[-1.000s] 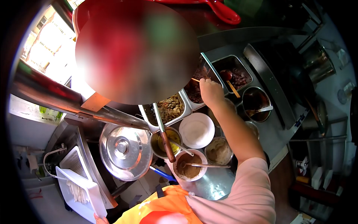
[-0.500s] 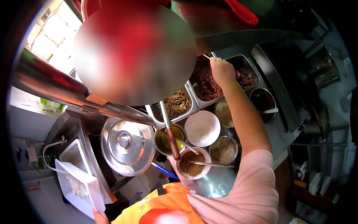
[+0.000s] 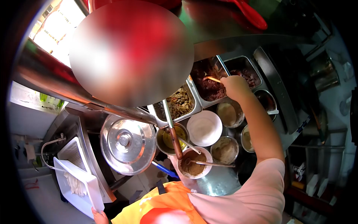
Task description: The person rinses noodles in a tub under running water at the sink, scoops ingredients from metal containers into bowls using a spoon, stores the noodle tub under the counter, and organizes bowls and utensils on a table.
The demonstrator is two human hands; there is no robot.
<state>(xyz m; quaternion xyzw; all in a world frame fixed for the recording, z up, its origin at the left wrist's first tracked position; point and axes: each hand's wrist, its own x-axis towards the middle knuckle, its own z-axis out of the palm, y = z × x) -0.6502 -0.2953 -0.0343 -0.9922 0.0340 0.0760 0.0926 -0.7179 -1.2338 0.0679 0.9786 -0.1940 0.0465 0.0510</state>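
- Head view: the right hand (image 3: 236, 87) has its fingers curled tight around a thin, light brown stick (image 3: 213, 78).
- Head view: the far end of the stick is over a metal tray (image 3: 214, 103) of dark red food (image 3: 209, 89). It is hard to tell if the stick touches the food.
- Head view: the left hand (image 3: 100, 217) is low down, well apart from the right hand. Its fingers are clamped on the edge of a white tub (image 3: 96, 190). The tub is tilted and has pale, thin strips (image 3: 76, 183) in it, too small to name.
- Head view: just beside the dark red food is another tray (image 3: 181, 117), with brown, chopped food. A long tool with a wooden handle (image 3: 176, 145) leans out of it, over a round pot (image 3: 159, 143) of yellow stuff.
- Head view: between the trays and the person are a white dish (image 3: 204, 128), a bowl of pale paste (image 3: 224, 150) and a white bowl (image 3: 209, 172) of brown paste. A wooden spoon (image 3: 214, 163) rests across the brown one.
- Head view: a big shiny lid (image 3: 128, 153) is left of the pot. A big blurry oval hides the upper left part.
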